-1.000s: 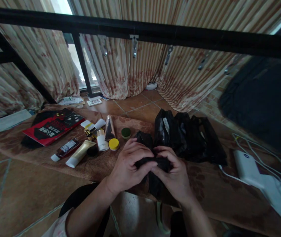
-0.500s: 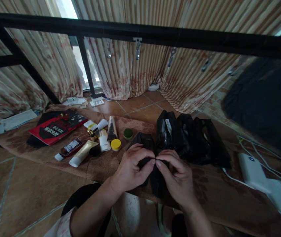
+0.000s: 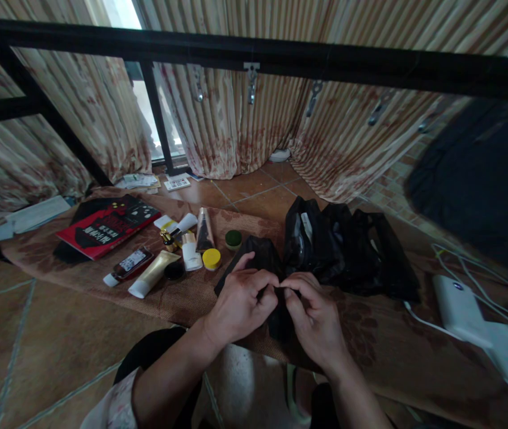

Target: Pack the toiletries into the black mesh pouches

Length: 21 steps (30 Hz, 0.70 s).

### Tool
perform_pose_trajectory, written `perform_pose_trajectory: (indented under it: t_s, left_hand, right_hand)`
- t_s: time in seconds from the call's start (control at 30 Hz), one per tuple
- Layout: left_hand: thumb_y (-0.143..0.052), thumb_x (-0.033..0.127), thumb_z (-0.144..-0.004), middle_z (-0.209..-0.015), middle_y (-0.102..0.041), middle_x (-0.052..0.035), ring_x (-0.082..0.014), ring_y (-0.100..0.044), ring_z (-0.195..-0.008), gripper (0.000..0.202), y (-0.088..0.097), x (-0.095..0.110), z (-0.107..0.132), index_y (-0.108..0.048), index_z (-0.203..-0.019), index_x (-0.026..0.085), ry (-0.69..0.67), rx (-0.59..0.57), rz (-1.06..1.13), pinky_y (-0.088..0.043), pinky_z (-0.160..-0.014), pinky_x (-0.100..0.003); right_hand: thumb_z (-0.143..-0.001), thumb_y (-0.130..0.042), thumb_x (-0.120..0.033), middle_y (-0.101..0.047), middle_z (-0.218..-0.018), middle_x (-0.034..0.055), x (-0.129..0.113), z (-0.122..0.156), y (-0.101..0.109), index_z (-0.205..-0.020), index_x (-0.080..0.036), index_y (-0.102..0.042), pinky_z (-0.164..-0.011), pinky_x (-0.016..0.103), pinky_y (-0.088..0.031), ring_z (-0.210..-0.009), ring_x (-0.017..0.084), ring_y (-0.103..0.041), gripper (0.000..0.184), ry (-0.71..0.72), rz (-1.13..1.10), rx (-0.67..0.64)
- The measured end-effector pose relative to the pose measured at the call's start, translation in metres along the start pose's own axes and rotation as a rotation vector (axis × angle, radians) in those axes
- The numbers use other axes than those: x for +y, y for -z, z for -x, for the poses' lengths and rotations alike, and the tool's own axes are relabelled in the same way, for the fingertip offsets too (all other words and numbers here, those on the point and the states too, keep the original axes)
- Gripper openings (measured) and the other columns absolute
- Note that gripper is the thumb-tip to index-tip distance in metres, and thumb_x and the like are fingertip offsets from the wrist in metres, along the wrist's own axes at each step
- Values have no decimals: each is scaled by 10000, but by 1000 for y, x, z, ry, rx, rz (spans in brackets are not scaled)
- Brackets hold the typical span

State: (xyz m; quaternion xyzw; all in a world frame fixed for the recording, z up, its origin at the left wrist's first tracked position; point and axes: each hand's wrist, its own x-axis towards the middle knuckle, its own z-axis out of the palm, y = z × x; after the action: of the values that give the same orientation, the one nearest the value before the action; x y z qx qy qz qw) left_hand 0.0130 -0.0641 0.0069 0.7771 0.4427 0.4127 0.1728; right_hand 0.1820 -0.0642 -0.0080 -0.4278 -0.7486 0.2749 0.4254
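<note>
Both my left hand (image 3: 240, 304) and my right hand (image 3: 311, 313) pinch the edge of a black bag (image 3: 258, 253), fingertips almost meeting above it. The bag lies on the brown cloth, partly hidden behind my fingers. Just beyond, to the right, a larger black bag with open compartments (image 3: 343, 250) stands with a pale item showing inside. Left of my hands are a yellow-lidded jar (image 3: 211, 259), a green-lidded jar (image 3: 233, 239), a white bottle (image 3: 191, 253), a dark tube (image 3: 205, 229), a cream-coloured tube (image 3: 153, 274), a dark red bottle (image 3: 128, 265) and a round black item (image 3: 174, 271).
A red and black book (image 3: 108, 226) lies at the left on the brown cloth (image 3: 209, 298). At the right are a white power bank (image 3: 461, 310) and loose white cables (image 3: 481, 271). A black metal rail (image 3: 280, 53) crosses before striped curtains (image 3: 258, 125).
My fingertips have shifted slightly on the black bag's edge, and the left index finger looks more bent. The view has moved a little; the things on the cloth stay put.
</note>
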Motion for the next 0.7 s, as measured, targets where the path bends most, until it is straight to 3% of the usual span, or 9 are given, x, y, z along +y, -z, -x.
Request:
perform_pose_trajectory:
  t_s: [0.27, 0.4, 0.5, 0.57, 0.63, 0.7]
  left_hand:
    - [-420, 89, -857, -702, -658, 60, -107, -651, -677, 240, 7, -5, 3, -617, -880, 223, 30, -120, 110, -275, -1165, -476]
    - [-424, 100, -872, -728, -673, 53, -112, -654, -706, 269, 12, -5, 3, -648, -943, 231, 46, -129, 174, -320, -1139, -464]
    - [-467, 177, -899, -780, -704, 16, -132, -653, -723, 224, 18, -5, 1, -683, -935, 225, 164, -27, 348, -454, -1013, -405]
    - [-536, 253, -878, -809, -720, -20, -152, -653, -712, 171, 28, -7, -4, -700, -886, 207, 314, 102, 566, -536, -817, -334]
    - [-615, 287, -807, -790, -716, -33, -156, -644, -658, 137, 42, -11, -11, -702, -851, 191, 464, 257, 817, -529, -629, -270]
    - [-659, 271, -732, -752, -701, -31, -151, -634, -609, 149, 59, -19, -20, -699, -844, 182, 577, 390, 987, -517, -564, -250]
  right_hand:
    - [-974, -438, -237, -603, -925, 23, 0, 3, 3, -948, -254, -640, -827, 336, -432, -940, 186, -568, 204, -96, -85, -56]
    - [-965, -500, -314, -645, -951, 16, 2, 4, 6, -1008, -269, -679, -827, 319, -457, -928, 183, -600, 190, -164, -148, -35]
    - [-944, -543, -375, -693, -1063, 25, 8, 5, 11, -1059, -279, -693, -880, 340, -481, -1007, 208, -625, 212, -261, -247, 87]
    - [-939, -549, -384, -690, -1150, 32, 13, 5, 14, -1109, -286, -687, -927, 364, -481, -1076, 222, -622, 240, -304, -300, 175]
    - [-925, -571, -374, -669, -1208, 38, 17, 5, 18, -1161, -294, -668, -976, 394, -466, -1119, 229, -610, 268, -304, -294, 203]
    - [-903, -597, -370, -627, -1279, 45, 19, 5, 22, -1203, -302, -646, -1040, 434, -425, -1189, 244, -572, 311, -251, -247, 161]
